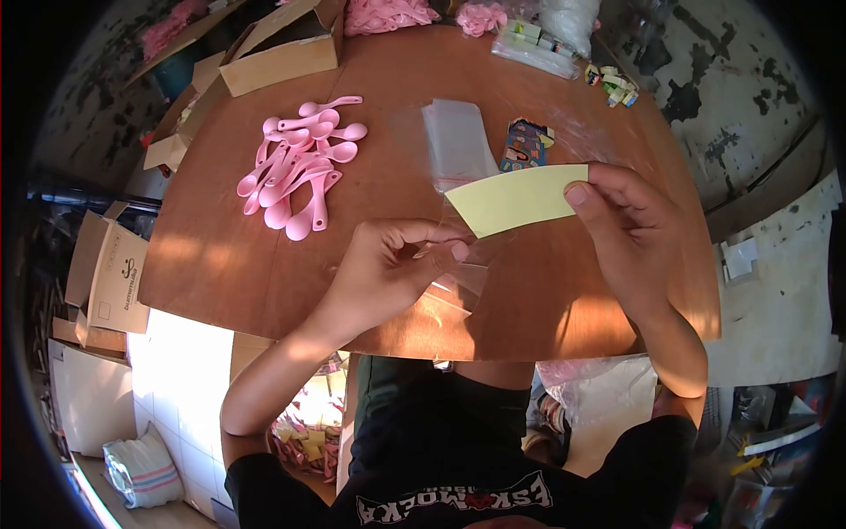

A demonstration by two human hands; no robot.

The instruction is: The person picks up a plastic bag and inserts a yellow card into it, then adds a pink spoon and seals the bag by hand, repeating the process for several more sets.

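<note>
Both hands were closed on something. The left hand (397, 260) was curled in a pinch, thumb and fingertips gripping the upper edge of a clear bag (458, 284) that hung from it just above the surface (220, 256). The right hand (621, 234) gripped the far end of a yellow card (520, 198) between thumb and fingers. The card lay nearly level between the two hands, and its near corner met the left fingertips at the bag's mouth. Whether that corner was already inside the film could not be told.

The step in hand looked like feeding the card into the bag, and doing it well seemed to depend mostly on the left hand. Pinching only one layer of film would leave the mouth open. Gripping both layers would shut it against the card. Leading with one corner and then squaring the card up would probably keep it from catching on the film. A light hold at the card's end, as the right hand had, would leave most of its length free to slide. Pushing hard seemed likely to crumple so thin a bag.

Beyond the hands lay a stack of clear bags (456, 141), with a printed packet (526, 145) just beside it. A heap of pink spoons (300, 172) sat well apart to the left, and an open cardboard box (282, 48) stood at the far edge.
</note>
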